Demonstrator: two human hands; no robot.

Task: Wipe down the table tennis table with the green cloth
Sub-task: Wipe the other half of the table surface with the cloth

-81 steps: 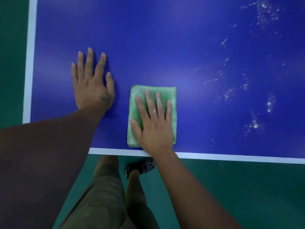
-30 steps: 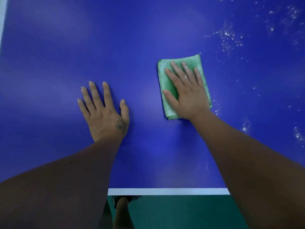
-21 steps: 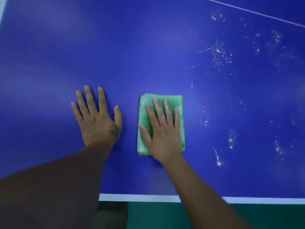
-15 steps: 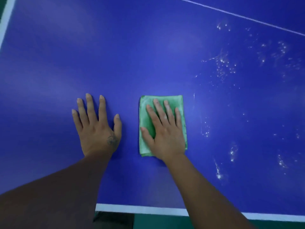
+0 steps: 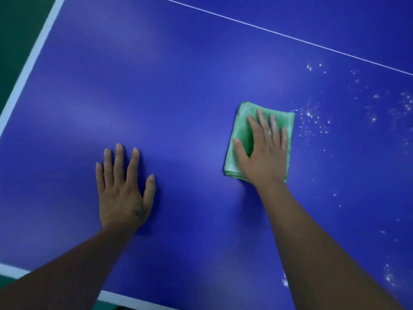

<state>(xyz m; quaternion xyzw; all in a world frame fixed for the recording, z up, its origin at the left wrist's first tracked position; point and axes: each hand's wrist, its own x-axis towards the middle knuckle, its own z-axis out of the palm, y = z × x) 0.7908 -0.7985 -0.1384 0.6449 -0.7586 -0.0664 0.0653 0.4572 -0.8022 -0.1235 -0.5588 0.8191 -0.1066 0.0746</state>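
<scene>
Cloth and hands share a blue table tennis table (image 5: 178, 86) seen from above. The green cloth (image 5: 242, 130), folded into a rough rectangle, lies flat on the blue surface in the right half of the view, well in from the white border lines. The right hand (image 5: 266, 153) presses down on it, palm flat, fingers (image 5: 262, 121) stretched out and slightly spread, thumb angled off to the left across the fabric; the hand covers most of the cloth and does not grip or bunch it. The left hand (image 5: 123, 189) rests palm-down on the bare surface, well apart from the cloth, nearer the person, fingers extended and a little apart, thumb out to the right. A small dark mark shows on the back of this hand near the thumb base. Both forearms reach in from the bottom edge. White specks and droplets (image 5: 312, 121) scatter across the table just beside the cloth's right edge and on toward the right side of the view, with more lower down at the right. A thin white line (image 5: 279, 34) crosses the surface diagonally at the top, and a broad white edge stripe (image 5: 33, 61) runs along the left side, with green floor (image 5: 15, 30) beyond it.
</scene>
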